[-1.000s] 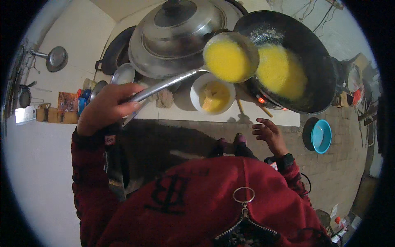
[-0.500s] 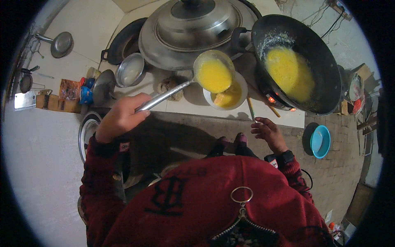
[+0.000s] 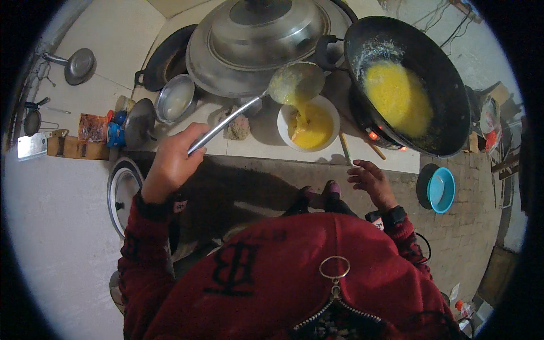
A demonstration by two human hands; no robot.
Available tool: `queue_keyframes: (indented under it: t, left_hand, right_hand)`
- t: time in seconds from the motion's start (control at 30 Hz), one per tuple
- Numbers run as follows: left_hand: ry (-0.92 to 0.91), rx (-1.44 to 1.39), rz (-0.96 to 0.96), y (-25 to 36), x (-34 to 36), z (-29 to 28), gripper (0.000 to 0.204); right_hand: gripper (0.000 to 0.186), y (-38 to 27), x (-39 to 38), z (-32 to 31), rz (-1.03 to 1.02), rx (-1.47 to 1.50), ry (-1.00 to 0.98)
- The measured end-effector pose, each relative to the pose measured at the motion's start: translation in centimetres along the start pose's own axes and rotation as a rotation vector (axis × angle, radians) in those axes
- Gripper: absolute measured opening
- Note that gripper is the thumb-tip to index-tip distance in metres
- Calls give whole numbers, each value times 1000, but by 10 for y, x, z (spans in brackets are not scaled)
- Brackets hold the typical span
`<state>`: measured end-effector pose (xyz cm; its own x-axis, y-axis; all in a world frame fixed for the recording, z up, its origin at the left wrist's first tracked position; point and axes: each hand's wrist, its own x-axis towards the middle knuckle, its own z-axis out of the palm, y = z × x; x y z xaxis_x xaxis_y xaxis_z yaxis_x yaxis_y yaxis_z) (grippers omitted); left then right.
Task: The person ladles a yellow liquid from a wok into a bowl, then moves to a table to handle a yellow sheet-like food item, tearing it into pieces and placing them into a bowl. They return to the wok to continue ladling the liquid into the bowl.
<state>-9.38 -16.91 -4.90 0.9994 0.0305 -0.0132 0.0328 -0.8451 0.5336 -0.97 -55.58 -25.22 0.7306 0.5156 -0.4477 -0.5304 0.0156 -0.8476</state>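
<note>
My left hand (image 3: 173,161) is closed around the long metal handle of a ladle (image 3: 229,126). The ladle's round head is tipped above a white bowl (image 3: 281,136), and a yellow stream, like beaten egg, runs from it into the yellow liquid (image 3: 315,133) inside. My right hand (image 3: 371,182) hovers at the counter's front edge, fingers loosely bent and apart, beside the near end of a chopstick (image 3: 345,148); whether it touches the stick I cannot tell. To the right, a black wok (image 3: 445,113) holds more yellow liquid (image 3: 396,99) over a burner with a glowing flame.
A large lidded pot (image 3: 266,34) stands at the back, with a dark pan (image 3: 164,59) and a metal bowl (image 3: 175,97) to its left. A cleaver (image 3: 32,147) and small packages lie far left. On the floor at right is a blue basin (image 3: 441,190).
The ladle, full of yellow liquid before, has tipped and most of it has poured into the white bowl. My left hand has shifted slightly right. My right hand has barely moved.
</note>
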Motion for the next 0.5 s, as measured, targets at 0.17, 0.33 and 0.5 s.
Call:
queue_keyframes:
  t: [0.17, 0.33, 0.5]
  left_hand:
    - [-59, -79, -35, -13, -2, 5, 23]
    - [-257, -378, -348, -21, -4, 3, 23]
    - [-169, -466, -369, -5, -6, -10, 25]
  right_hand:
    - [35, 0, 4, -1, -1, 0, -18]
    - [36, 0, 6, -2, -6, 21, -17]
    - [37, -3, 4, -3, -22, 27, -47]
